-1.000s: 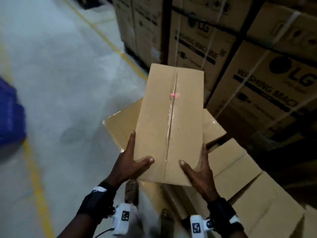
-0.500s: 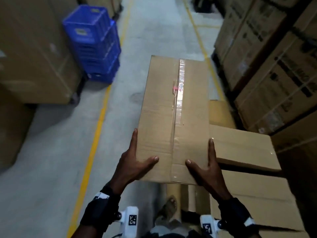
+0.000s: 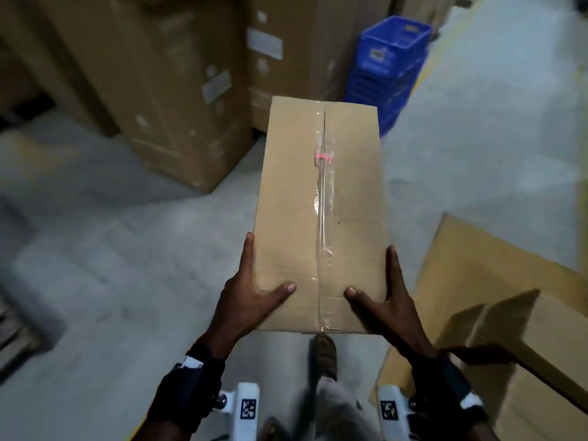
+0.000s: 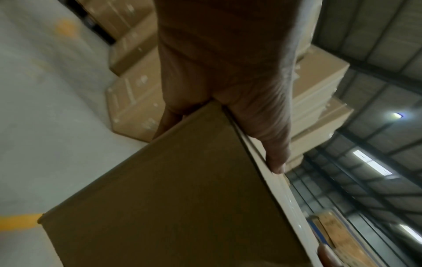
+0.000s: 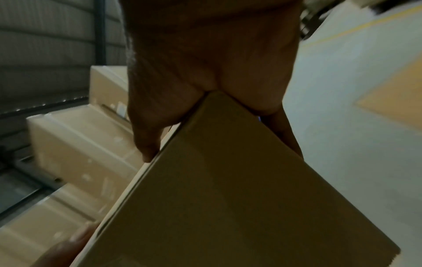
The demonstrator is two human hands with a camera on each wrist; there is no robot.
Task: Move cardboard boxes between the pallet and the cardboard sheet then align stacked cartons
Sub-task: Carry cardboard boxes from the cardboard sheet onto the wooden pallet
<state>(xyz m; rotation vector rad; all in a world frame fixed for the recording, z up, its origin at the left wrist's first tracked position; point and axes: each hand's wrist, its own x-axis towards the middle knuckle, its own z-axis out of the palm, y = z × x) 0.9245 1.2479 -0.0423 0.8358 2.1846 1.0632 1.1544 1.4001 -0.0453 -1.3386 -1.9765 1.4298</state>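
Observation:
I carry a long brown cardboard box point(image 3: 321, 214) with a clear taped seam and a small pink mark, held in the air in front of me. My left hand point(image 3: 251, 300) grips its near left corner, thumb on top and fingers along the side. My right hand point(image 3: 385, 300) grips the near right corner the same way. The left wrist view shows the box's side point(image 4: 173, 202) under my left thumb point(image 4: 269, 137). The right wrist view shows the box point(image 5: 237, 198) wedged in my right hand point(image 5: 205, 86). A flat cardboard sheet point(image 3: 483, 259) lies on the floor at right, with another carton point(image 3: 525, 345) on it.
Tall brown cartons point(image 3: 152, 84) stand ahead on the left and centre. A stack of blue plastic crates point(image 3: 388, 65) stands behind the box at right. Grey concrete floor point(image 3: 95, 281) spreads to the left and below. My sandalled foot point(image 3: 324, 354) shows under the box.
The view has swung left, away from the washing-machine cartons and the stacked boxes, toward the tall cartons and blue crates. The box stays in both hands with the same grip.

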